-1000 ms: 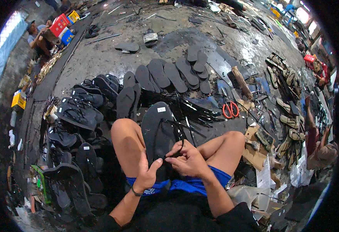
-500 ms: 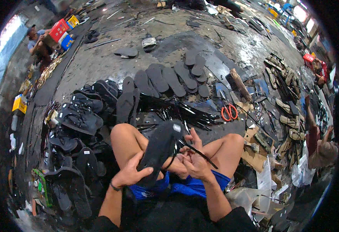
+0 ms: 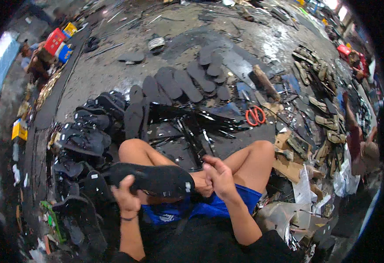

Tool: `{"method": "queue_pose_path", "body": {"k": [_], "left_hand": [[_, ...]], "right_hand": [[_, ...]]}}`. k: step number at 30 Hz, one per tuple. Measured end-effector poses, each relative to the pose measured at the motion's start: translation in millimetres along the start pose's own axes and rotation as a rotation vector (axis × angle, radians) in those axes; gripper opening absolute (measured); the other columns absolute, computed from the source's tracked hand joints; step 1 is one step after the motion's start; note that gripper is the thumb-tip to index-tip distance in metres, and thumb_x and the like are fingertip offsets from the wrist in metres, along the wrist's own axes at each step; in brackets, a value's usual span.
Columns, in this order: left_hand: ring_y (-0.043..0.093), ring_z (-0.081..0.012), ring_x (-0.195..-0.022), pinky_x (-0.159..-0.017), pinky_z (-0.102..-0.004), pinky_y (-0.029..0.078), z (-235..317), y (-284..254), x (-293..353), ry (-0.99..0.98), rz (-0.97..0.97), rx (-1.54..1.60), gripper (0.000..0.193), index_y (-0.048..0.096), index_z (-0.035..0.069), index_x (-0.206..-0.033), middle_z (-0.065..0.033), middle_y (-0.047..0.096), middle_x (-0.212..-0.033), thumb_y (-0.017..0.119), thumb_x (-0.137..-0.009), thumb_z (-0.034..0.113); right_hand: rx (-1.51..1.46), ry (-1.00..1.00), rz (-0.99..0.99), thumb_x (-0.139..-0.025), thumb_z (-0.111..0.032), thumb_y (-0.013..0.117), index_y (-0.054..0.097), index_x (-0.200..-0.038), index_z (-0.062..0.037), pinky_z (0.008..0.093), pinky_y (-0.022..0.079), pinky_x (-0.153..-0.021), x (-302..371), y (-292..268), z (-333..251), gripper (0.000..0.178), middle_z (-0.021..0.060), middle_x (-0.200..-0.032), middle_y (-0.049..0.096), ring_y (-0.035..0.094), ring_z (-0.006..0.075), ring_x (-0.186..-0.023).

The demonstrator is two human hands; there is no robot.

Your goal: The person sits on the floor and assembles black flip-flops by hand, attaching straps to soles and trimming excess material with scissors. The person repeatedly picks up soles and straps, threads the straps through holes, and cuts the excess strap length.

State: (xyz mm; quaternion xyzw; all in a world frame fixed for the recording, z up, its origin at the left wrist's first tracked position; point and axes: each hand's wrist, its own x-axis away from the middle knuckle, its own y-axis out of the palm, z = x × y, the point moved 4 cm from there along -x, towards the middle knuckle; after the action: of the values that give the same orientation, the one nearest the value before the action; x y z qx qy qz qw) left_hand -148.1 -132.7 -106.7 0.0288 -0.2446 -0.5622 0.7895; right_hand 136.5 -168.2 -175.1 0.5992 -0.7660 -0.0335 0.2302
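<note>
A black sandal (image 3: 159, 179) lies crosswise over my lap, with its broad face up and a small pale label near its right end. My left hand (image 3: 128, 198) is at its near left edge, thumb and fingers bent against the sandal. Part of that grip is hidden. Just past the sandal's right end is my right hand (image 3: 222, 177), its index finger stretched out and other fingers partly curled. Nothing shows in it. Beyond my legs, glossy black strips (image 3: 192, 122) are heaped on the floor.
Loose black soles (image 3: 170, 83) lie ahead. Strapped black sandals (image 3: 84, 138) crowd my left side. Orange-handled scissors (image 3: 255, 115) and a wooden piece (image 3: 264, 83) are ahead right, near cardboard scraps (image 3: 288, 171) and tan sandals (image 3: 330, 120). Other people sit far left and right.
The sandal has turned from a steep slant to lying crosswise, its labelled end now at the right. My left hand has shifted left. The dark strap at my right hand no longer shows there.
</note>
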Motion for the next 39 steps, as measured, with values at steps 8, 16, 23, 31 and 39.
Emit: {"method": "queue_pose_path", "body": {"k": [8, 16, 23, 31, 39], "left_hand": [[0.068, -0.0133, -0.085, -0.075, -0.0302, 0.056, -23.8, 45.8, 40.9, 0.048, -0.585, -0.767, 0.016, 0.071, 0.003, -0.091, -0.001, 0.071, -0.09, 0.078, -0.079, 0.011], [0.068, -0.0138, -0.09, -0.082, -0.0317, 0.055, -30.5, 43.4, 41.8, 0.057, -0.605, -0.808, 0.034, 0.065, 0.0, -0.109, -0.0057, 0.07, -0.102, 0.077, -0.078, 0.008], [0.067, -0.0206, -0.096, -0.083, -0.031, 0.053, -17.7, 62.5, 46.8, 0.233, -0.759, -0.864, 0.042, 0.059, -0.003, -0.118, -0.0116, 0.063, -0.105, 0.074, -0.08, 0.007], [0.065, -0.0195, -0.102, -0.086, -0.0319, 0.055, -19.8, 61.9, 48.2, 0.22, -0.803, -0.821, 0.046, 0.057, -0.002, -0.123, -0.0119, 0.063, -0.112, 0.074, -0.082, 0.009], [0.067, -0.0176, -0.087, -0.082, -0.031, 0.055, -26.7, 62.3, 43.2, 0.044, -0.65, -0.674, 0.028, 0.065, 0.0, -0.107, -0.0072, 0.069, -0.098, 0.074, -0.082, 0.006]], "right_hand": [[0.755, -0.409, -0.05, -0.08, -0.012, 0.077, 0.072, -0.094, -0.0056, 0.0327, 0.052, -0.062, 38.7, 51.2, -48.1, 0.016, 0.0103, -0.085, 0.064, 0.066, 0.0238, -0.071], [0.989, -0.532, 0.049, -0.075, -0.017, 0.078, 0.07, -0.089, -0.0106, 0.0363, 0.054, -0.062, 60.2, 55.8, -51.4, 0.017, 0.0057, -0.081, 0.064, 0.067, 0.0263, -0.071], [0.858, -0.485, -0.065, -0.074, -0.016, 0.08, 0.068, -0.088, -0.0075, 0.0367, 0.054, -0.06, 56.3, 50.3, -42.2, 0.02, 0.0093, -0.081, 0.063, 0.065, 0.0292, -0.07], [0.695, -0.229, -0.127, -0.078, -0.013, 0.077, 0.068, -0.09, -0.0031, 0.038, 0.053, -0.069, 52.2, 35.8, -48.4, 0.018, 0.0129, -0.086, 0.068, 0.067, 0.0303, -0.076], [0.231, 0.375, -0.225, -0.088, -0.02, 0.075, 0.055, -0.123, 0.0009, 0.0274, 0.055, -0.069, 22.9, 38.1, -25.2, 0.046, 0.0112, -0.084, 0.071, 0.068, 0.0145, -0.077]]}}
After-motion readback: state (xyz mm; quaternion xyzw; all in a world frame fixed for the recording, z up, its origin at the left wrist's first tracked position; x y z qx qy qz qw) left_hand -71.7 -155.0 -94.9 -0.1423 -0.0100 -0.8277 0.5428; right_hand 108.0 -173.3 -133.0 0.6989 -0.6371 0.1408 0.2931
